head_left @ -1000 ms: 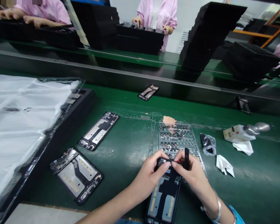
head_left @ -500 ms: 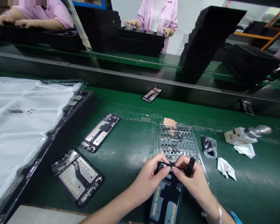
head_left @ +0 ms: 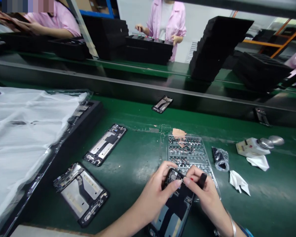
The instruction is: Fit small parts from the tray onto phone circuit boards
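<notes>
A phone without its back cover tilts in front of me, its inner parts facing up. My left hand is closed round its upper left edge, the thumb lying on the top part. At the upper right corner my right hand pinches the phone's top edge with thumb and forefinger. A small part between those fingertips, if any, is hidden. A black band-like piece sits at the right fingers, with a small red spot near it. Just beyond the hands lies a clear plastic tray holding rows of small components.
Two opened phones lie at the left, another farther back. A white sheet covers a black tray. On the right are a pump bottle, a plastic-wrapped roll and white tissue. Co-workers stand beyond black stacks.
The phone has turned slightly, its lower end swinging left, and my right fingertips have shifted a little along its top edge. The left co-worker's hands have lifted a dark flat object.
</notes>
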### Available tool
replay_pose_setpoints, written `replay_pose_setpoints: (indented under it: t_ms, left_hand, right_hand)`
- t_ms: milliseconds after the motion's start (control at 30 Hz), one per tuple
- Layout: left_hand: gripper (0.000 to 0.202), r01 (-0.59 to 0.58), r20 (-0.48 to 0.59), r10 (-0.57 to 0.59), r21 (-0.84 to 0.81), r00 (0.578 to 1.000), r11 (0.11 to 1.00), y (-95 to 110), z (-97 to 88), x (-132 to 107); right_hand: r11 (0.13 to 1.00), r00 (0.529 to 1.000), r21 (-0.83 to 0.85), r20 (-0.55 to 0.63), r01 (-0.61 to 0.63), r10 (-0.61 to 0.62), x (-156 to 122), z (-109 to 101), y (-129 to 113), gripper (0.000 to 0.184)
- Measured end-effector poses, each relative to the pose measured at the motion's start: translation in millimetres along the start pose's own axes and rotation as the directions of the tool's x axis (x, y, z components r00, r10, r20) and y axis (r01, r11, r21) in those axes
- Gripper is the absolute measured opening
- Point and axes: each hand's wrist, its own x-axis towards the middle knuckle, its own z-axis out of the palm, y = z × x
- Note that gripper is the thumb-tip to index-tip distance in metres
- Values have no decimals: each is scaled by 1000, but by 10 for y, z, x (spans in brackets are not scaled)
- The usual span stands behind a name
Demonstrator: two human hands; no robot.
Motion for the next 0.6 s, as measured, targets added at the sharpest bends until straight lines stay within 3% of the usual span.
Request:
replay_pose_setpoints:
  t_ms: [67,133,200,267,333,367,400,467,533,600]
  left_hand:
    - [55,-87,-44,95,158,994,984,-12,45,-46]
    - [78,-176,-30,201,374,979,911,-60,105,-87]
    - [79,-233,11,266,522,964,821,-106,148,-110]
    - [71,-280,27,309,503,951,818,-111,148,-111]
    - [69,-306,84,294,220,952,926,-69,110,-85]
    - [68,-266,140,267,-26,953,964,-40,86,-63]
    - [67,-169,213,236,-292,948,942,-15,65,-37]
    - [66,129,393,191,-657,899,742,4,42,24]
    - [69,366,545,197,-747,815,555,-36,47,78]
    - [71,476,631,223,-733,743,487,-114,69,112]
  right_hand:
    - [989,995,139,-82,-48,59,4,-11,0,30]
    - [964,982,252,-148,-81,121,11,-22,-5,31]
    - [943,977,322,-157,-88,145,15,-38,-16,29]
    - [941,983,337,-163,-28,88,12,-60,-27,25]
    - [957,980,282,-200,71,-13,-1,-85,-32,25]
    - [966,977,237,-207,101,-52,-11,-96,-31,27]
    - [975,978,194,-194,112,-73,-23,-104,-27,27]
    - [986,990,143,-118,89,-72,-53,-110,-15,18]
    - [988,996,139,-56,71,-64,-85,-105,-8,14]
    - [986,996,144,-54,82,-75,-111,-93,-11,16]
